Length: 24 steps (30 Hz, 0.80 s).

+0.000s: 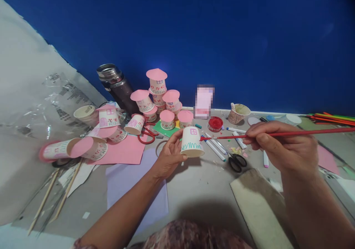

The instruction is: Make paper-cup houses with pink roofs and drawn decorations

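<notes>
My left hand (170, 154) grips a white paper cup (191, 140), turned upside down and tilted above the table. A purple window and a green zigzag line of grass are drawn on the cup. In my right hand (285, 147) is a long red paintbrush (313, 132), held between thumb and fingers. Its red-loaded tip is at the right side of the cup; whether it touches the wall I cannot tell. Behind the cup, to its right, stands an open pot of red paint (215, 123).
Several decorated cups with pink cone roofs (156, 74) stand stacked at the back, beside a dark flask (119, 90). Markers (215, 149), black scissors (236, 163) and a folded cloth (256, 208) lie to the right. Pink paper (122, 151) and lilac paper (133, 186) lie left.
</notes>
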Tool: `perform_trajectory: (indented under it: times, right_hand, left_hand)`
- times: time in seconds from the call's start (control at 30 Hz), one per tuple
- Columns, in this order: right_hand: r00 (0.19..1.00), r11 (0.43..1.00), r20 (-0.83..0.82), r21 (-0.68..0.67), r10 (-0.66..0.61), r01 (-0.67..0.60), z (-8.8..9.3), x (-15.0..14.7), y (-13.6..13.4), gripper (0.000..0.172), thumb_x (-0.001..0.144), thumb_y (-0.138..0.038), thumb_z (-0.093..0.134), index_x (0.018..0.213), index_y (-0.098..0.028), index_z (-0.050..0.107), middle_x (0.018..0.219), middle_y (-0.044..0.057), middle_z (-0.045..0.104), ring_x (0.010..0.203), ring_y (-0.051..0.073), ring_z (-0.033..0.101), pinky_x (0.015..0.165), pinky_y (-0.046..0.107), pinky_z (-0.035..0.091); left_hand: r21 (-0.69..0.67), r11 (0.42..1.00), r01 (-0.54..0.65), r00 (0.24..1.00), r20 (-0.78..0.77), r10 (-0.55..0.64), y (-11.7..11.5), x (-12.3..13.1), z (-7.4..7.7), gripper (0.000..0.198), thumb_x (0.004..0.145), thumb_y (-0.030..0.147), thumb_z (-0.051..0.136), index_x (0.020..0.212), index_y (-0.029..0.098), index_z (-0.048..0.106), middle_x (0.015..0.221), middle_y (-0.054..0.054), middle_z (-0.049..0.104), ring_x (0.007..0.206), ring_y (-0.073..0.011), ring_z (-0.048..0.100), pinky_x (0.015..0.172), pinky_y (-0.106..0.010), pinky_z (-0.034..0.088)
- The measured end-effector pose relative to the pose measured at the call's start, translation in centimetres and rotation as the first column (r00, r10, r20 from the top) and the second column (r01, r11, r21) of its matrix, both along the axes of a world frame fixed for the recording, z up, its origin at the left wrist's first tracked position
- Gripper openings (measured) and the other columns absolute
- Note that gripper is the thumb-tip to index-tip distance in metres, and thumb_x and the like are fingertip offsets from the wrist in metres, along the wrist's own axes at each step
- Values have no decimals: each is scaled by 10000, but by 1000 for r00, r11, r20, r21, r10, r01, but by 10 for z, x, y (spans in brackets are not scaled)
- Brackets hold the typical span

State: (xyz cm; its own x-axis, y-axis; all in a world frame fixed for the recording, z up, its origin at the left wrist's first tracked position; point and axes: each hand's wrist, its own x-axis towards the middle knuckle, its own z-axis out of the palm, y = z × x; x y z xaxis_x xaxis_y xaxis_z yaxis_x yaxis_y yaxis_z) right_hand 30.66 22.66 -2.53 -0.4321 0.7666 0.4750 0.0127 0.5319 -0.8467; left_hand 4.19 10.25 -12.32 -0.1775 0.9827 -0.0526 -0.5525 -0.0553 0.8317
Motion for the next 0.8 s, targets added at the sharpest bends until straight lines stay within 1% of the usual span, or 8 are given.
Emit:
perform_trajectory:
  times: [0.13, 0.27, 0.33, 0.43, 0.5, 0.6, 0.7, 0.8]
  right_hand:
    - [998, 1000, -55, -17, 3, -4, 2, -1, -1, 104, 941, -353, 792, 904, -265, 835, 786, 40, 790, 605, 160, 669, 492, 273, 530]
    - [989, 998, -148, -61, -30, 21, 2, -6, -2, 115, 942, -367, 790, 935, -267, 845, 777, 37, 789, 612, 158, 668, 488, 269, 517]
    - [980, 997, -197, -72, -35, 21, 0, -8, -1, 137, 956, -373, 771, 972, -259, 846, 778, 45, 794, 613, 163, 671, 483, 275, 513]
    - [971, 998, -237, -59, -15, 1, -3, -11, 0, 182, 996, -380, 712, 1042, -251, 833, 799, 56, 807, 600, 167, 675, 464, 278, 511]
    - [981, 1000, -196, -21, -3, -1, -7, -11, -1, 200, 1021, -373, 672, 1076, -252, 821, 824, 58, 816, 599, 166, 680, 478, 282, 533]
    - [998, 994, -16, 98, -55, 57, -11, -11, -3, 154, 1008, -339, 690, 1072, -271, 813, 883, 44, 828, 687, 172, 726, 574, 281, 585]
    - [986, 970, 128, 232, -102, 71, -10, -13, -5, 139, 964, -346, 748, 1084, -294, 794, 943, 21, 824, 740, 168, 727, 632, 272, 584]
    - [977, 939, 203, 343, -68, -6, -8, -20, -5, 236, 950, -417, 757, 1146, -285, 764, 951, 29, 796, 708, 170, 685, 636, 293, 579]
  left_hand:
    - [50, 998, -33, 999, -37, 35, 1, 0, -4, 849, 597, 267, 992, 1366, 239, 634, 1420, -125, 675, 1299, -314, 631, 1045, -396, 529]
    - [81, 993, -82, 991, -97, 90, 1, 0, -2, 796, 593, 316, 1006, 1307, 227, 666, 1372, -120, 684, 1290, -303, 623, 1047, -382, 521]
    - [71, 994, -78, 994, -66, 83, 0, 1, 0, 800, 592, 330, 1008, 1309, 227, 668, 1373, -119, 684, 1290, -301, 622, 1042, -372, 520]
    - [1, 999, -37, 997, 63, 36, -4, 2, 2, 790, 625, 318, 994, 1334, 231, 657, 1359, -109, 696, 1239, -279, 655, 1020, -355, 522]
    - [-62, 998, 7, 990, 143, 2, -7, 4, 1, 809, 627, 268, 992, 1356, 239, 644, 1339, -96, 710, 1219, -266, 671, 1026, -352, 515]
    - [-86, 992, 97, 975, 210, -78, -10, 8, 1, 826, 610, 260, 1003, 1358, 220, 655, 1344, -112, 717, 1251, -294, 670, 1032, -374, 517]
    - [-38, 980, 197, 948, 261, -181, -12, 11, 1, 722, 654, 281, 990, 1310, 203, 702, 1333, -128, 737, 1276, -339, 674, 1003, -408, 543]
    - [36, 967, 252, 905, 345, -248, -13, 13, 0, 598, 737, 295, 943, 1289, 216, 726, 1363, -124, 741, 1244, -351, 705, 955, -421, 570]
